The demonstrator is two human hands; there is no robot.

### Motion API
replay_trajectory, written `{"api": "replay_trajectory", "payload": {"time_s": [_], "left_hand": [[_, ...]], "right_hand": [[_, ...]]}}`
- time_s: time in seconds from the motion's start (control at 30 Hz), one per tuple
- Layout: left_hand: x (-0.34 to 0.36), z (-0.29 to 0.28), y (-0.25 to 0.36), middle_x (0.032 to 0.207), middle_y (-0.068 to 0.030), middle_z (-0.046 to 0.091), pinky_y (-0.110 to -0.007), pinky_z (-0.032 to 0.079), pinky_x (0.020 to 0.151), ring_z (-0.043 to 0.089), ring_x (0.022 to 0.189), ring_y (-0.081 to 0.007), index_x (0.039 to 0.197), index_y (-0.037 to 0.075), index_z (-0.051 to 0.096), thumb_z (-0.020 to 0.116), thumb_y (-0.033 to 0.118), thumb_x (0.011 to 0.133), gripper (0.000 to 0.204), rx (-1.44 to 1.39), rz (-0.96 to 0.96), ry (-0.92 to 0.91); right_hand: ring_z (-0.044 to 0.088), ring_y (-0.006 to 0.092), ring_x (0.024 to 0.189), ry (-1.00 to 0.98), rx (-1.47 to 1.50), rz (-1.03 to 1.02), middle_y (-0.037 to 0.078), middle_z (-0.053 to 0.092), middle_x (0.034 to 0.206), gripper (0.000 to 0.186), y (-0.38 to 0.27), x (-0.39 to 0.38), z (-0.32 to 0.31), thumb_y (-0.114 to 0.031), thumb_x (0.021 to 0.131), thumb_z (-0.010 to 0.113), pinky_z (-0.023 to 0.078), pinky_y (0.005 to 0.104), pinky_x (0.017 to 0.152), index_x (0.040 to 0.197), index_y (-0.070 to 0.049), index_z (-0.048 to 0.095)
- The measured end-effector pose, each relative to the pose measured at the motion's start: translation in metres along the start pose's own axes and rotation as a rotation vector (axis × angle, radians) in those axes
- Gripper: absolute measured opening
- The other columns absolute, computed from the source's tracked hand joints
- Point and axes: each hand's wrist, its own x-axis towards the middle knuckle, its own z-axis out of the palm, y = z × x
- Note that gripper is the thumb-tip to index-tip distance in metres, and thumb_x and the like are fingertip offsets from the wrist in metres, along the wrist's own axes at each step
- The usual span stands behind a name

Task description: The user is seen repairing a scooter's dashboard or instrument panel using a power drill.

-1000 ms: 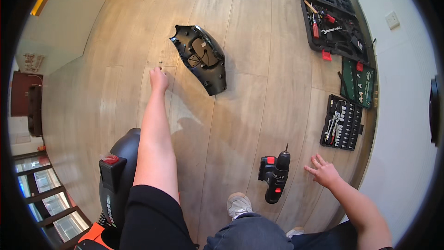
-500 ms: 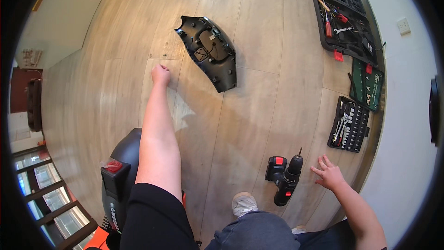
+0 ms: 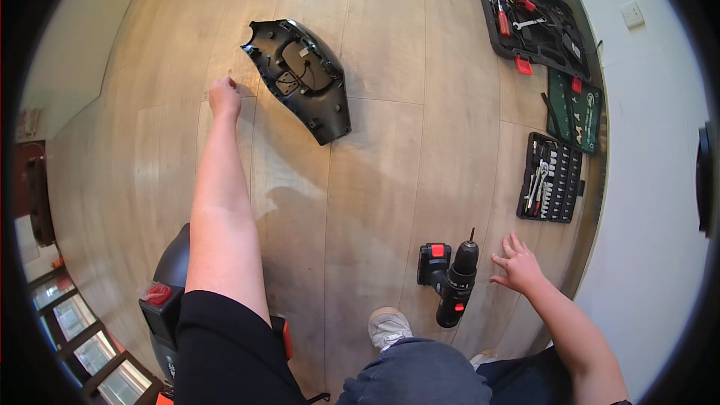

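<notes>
My left hand (image 3: 226, 97) reaches to the floor just left of a black curved plastic cover (image 3: 315, 112), which lies inside up with wires across it. The fingertips are pinched at floor level; what they hold, if anything, is too small to make out. My right hand (image 3: 517, 266) rests on the floor with fingers spread, holding nothing, right of a black cordless drill (image 3: 454, 296) lying with its bit pointing away from me.
An open tool case (image 3: 536, 45), green tool roll (image 3: 570, 112) and socket set (image 3: 549, 180) line the white wall (image 3: 637, 142). A black and orange machine (image 3: 165, 330) stands at lower left. A pale board (image 3: 86, 45) is at upper left; my shoe (image 3: 388, 326) is at bottom centre.
My left hand has moved a little farther forward along the floor, with fingers still curled. My right hand still rests spread beside the drill. The view has shifted slightly.
</notes>
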Motion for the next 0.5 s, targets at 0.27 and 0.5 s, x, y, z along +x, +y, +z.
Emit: {"api": "replay_trajectory", "payload": {"time_s": [0.27, 0.5], "left_hand": [[-0.005, 0.002, -0.02, 0.1, -0.0184, 0.07, -0.042, 0.056, 0.084, 0.069, 0.097, -0.0355, 0.085, 0.005, 0.075, 0.067, 0.009, 0.084, 0.009, -0.057, -0.027, 0.176], [-0.005, 0.026, -0.031, 0.078, -0.0142, 0.074, -0.04, 0.059, 0.071, 0.073, 0.079, -0.0315, 0.085, 0.004, 0.076, 0.069, 0.005, 0.084, 0.007, -0.104, -0.193, 0.153]], "right_hand": [[0.037, 0.0478, 0.146, 0.064, 0.051, 0.043, 0.027, 0.052, 0.147, 0.06, -0.005, 0.001, 0.001, -0.051, 0.073, 0.084, 0.04, 0.0625, 0.112, 0.123, -0.019, 0.074], [0.037, 0.0483, 0.146, 0.085, 0.076, 0.054, 0.028, 0.053, 0.144, 0.059, -0.007, -0.002, -0.002, -0.051, 0.072, 0.085, 0.039, 0.0641, 0.112, 0.12, -0.017, 0.075]]}}
